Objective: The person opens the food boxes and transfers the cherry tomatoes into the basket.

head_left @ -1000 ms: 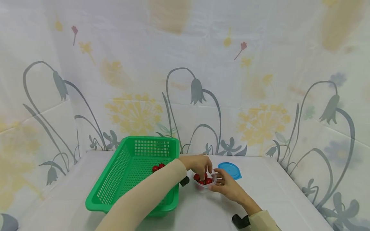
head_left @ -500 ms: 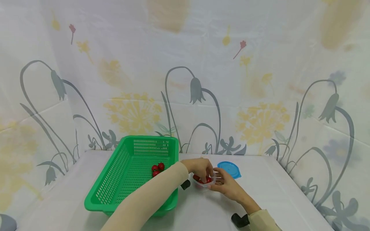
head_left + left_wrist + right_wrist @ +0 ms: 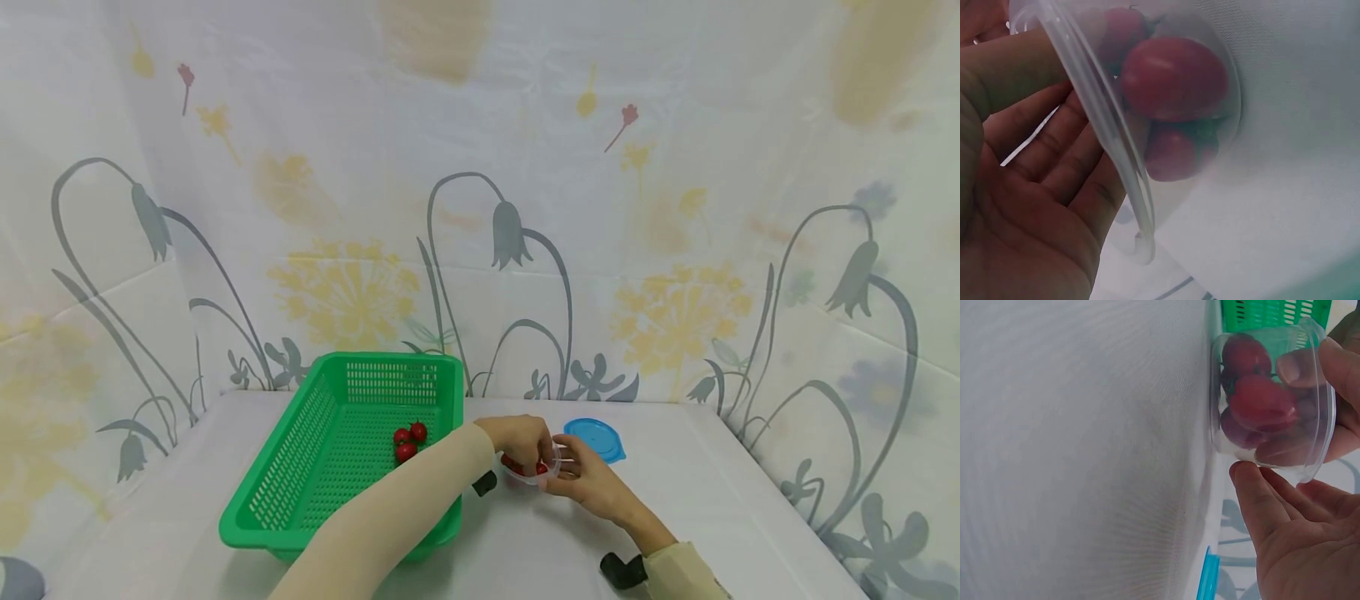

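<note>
My left hand (image 3: pixel 521 435) reaches down into a clear plastic tub (image 3: pixel 1310 464). Through the tub's wall, in the right wrist view, its fingertips (image 3: pixel 1289 367) show among several cherry tomatoes (image 3: pixel 1263 403); whether they pinch one is hard to tell. A large red tomato (image 3: pixel 1175 78) lies against the tub's side in the left wrist view. My right hand (image 3: pixel 588 486) curves round the tub's right side, thumb towards me and the other fingers behind, and holds it on the white table. Three more tomatoes (image 3: pixel 406 452) lie inside a green basket (image 3: pixel 255 537) to the left.
A blue lid (image 3: pixel 595 439) lies on the table (image 3: pixel 705 517) just behind my right hand. The left forearm (image 3: pixel 390 508) crosses over the basket's right rim. Behind the table hangs a flower-print cloth (image 3: pixel 480 208).
My left hand has pushed a little deeper into the tub, covering more of the tomatoes there. My right hand keeps its place on the tub's side.
</note>
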Tool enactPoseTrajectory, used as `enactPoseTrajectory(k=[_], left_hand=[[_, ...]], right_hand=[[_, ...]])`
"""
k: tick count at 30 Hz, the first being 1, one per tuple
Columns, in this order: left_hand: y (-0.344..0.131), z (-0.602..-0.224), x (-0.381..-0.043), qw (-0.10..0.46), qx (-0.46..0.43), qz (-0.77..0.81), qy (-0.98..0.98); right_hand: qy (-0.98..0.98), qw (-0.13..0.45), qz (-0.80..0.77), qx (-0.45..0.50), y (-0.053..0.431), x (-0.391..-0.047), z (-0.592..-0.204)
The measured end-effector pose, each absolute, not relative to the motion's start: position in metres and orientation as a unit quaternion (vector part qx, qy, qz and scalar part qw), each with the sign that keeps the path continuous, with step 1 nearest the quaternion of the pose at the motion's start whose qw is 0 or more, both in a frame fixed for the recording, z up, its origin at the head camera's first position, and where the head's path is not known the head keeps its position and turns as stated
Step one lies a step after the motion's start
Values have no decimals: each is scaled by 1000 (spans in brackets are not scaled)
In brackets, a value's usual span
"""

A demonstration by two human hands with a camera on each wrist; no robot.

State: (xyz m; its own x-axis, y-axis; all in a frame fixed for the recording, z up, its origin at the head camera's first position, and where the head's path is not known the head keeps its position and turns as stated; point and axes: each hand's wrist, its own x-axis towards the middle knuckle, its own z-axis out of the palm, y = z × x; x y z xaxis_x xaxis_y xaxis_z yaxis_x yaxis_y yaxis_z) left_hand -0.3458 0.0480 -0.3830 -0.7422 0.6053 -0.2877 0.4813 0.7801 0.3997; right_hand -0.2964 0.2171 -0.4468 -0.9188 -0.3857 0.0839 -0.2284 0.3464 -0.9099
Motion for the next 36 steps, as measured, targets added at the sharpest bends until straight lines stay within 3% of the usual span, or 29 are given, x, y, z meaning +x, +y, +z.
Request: enactPoseTrajectory(k=[24, 36], left_hand=[[44, -380, -346, 188, 326, 155, 913], [28, -353, -348, 172, 343, 198, 902]], right_hand=[[816, 75, -542, -184, 215, -294, -443], [825, 69, -537, -163, 216, -296, -446]])
